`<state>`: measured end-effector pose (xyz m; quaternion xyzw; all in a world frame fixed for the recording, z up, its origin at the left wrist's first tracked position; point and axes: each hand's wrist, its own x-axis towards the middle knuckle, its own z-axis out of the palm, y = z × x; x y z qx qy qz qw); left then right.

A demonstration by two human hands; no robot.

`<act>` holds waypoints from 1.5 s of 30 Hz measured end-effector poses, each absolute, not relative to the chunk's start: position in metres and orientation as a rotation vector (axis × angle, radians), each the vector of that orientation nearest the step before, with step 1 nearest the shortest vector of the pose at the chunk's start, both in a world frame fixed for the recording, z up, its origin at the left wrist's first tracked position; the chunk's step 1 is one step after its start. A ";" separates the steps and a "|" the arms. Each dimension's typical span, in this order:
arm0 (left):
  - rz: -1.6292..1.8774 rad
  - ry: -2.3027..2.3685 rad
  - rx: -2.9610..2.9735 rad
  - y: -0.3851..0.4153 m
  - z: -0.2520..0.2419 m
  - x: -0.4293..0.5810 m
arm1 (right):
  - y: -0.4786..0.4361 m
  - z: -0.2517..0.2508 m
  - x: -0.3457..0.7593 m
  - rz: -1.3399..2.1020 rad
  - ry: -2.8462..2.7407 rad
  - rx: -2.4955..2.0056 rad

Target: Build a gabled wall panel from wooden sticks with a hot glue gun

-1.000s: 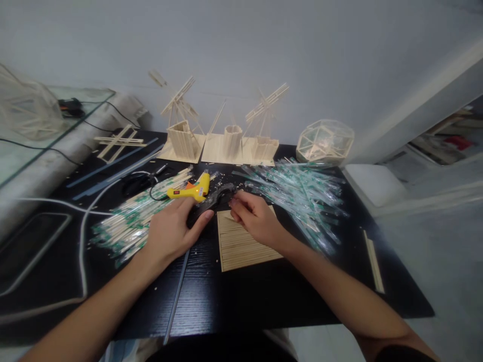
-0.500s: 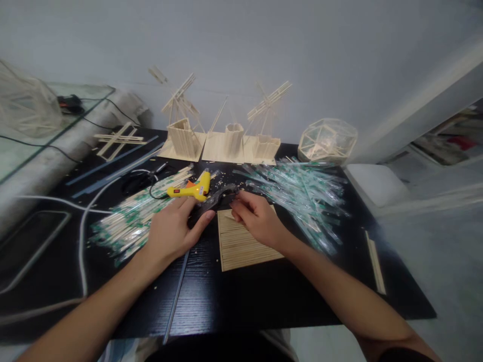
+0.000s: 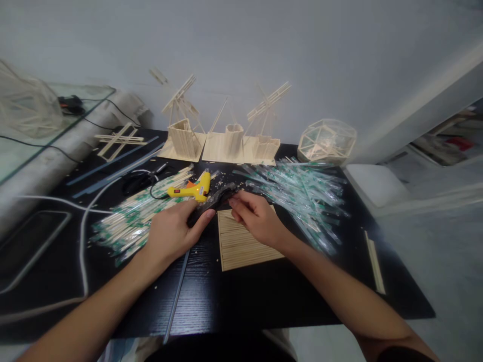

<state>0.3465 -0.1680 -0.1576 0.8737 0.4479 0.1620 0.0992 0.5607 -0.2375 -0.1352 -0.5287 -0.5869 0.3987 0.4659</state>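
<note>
My left hand (image 3: 171, 226) is closed around a dark, curved tool (image 3: 219, 195) whose exact kind I cannot make out. Its far end reaches to the fingertips of my right hand (image 3: 254, 213). That hand is pinched, and a short end of a thin wooden stick (image 3: 228, 217) seems to show below its fingers. Under the right hand lies a flat panel of wooden sticks (image 3: 249, 249), laid side by side. A yellow glue gun (image 3: 190, 191) lies just beyond my left fingers.
Plastic-wrapped sticks (image 3: 136, 216) lie at left, and clear green-printed wrappers (image 3: 302, 191) at right. Stick windmill models (image 3: 184, 138) stand along the wall beside a rounded stick frame (image 3: 327, 141). A white cable (image 3: 82, 241) curves over the black table (image 3: 241, 306). Loose sticks (image 3: 375, 264) lie at right.
The dark tool's far end has shifted slightly left and down by the right fingertips. Both hands have otherwise hardly moved.
</note>
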 end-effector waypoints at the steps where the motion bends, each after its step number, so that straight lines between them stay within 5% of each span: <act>1: 0.460 1.338 2.577 -0.168 -0.157 0.347 | -0.237 -0.136 0.561 1.004 -1.430 -1.286; 45: 0.539 1.283 2.582 -0.168 -0.158 0.347 | -0.240 -0.131 0.562 0.948 -1.511 -1.362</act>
